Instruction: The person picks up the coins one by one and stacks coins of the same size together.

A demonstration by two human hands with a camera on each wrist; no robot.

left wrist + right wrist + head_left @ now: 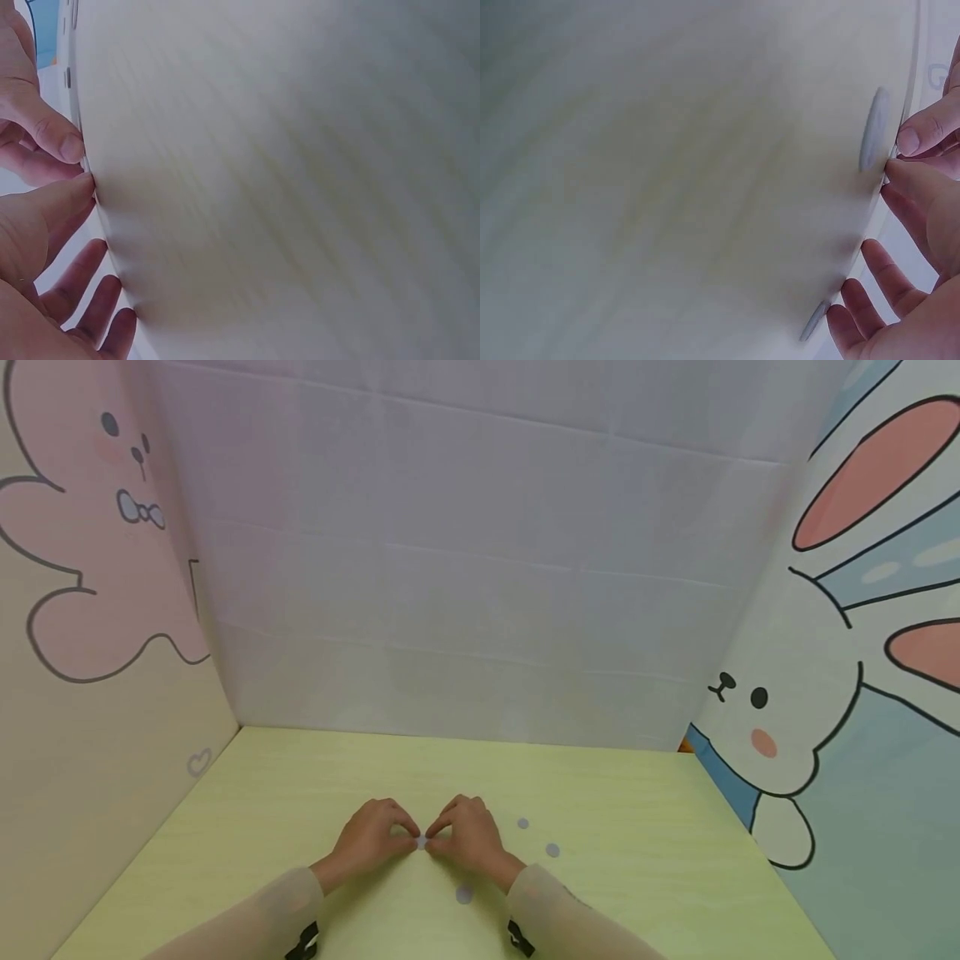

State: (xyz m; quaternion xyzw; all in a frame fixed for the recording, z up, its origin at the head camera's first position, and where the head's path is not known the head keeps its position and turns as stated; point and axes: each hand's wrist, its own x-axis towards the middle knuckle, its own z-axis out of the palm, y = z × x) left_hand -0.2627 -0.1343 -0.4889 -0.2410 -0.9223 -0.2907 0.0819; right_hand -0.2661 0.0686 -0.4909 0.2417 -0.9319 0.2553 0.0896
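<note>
One small grey piece [422, 842] sits at the bench [315, 777] in my head view, pinched by left hand [375, 835] and right hand [471, 837]. Left wrist: fingers [51, 133] mostly hide it; uneven pulling could flick it away. Right wrist: straying fingers could nudge nearby discs [873, 129].

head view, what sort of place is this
Probably a small screened-off tabletop workspace, judging by the pale yellow-green tabletop, the creased whitish sheet behind it, and side walls decorated with a pink cartoon animal and a white cartoon rabbit.
</note>
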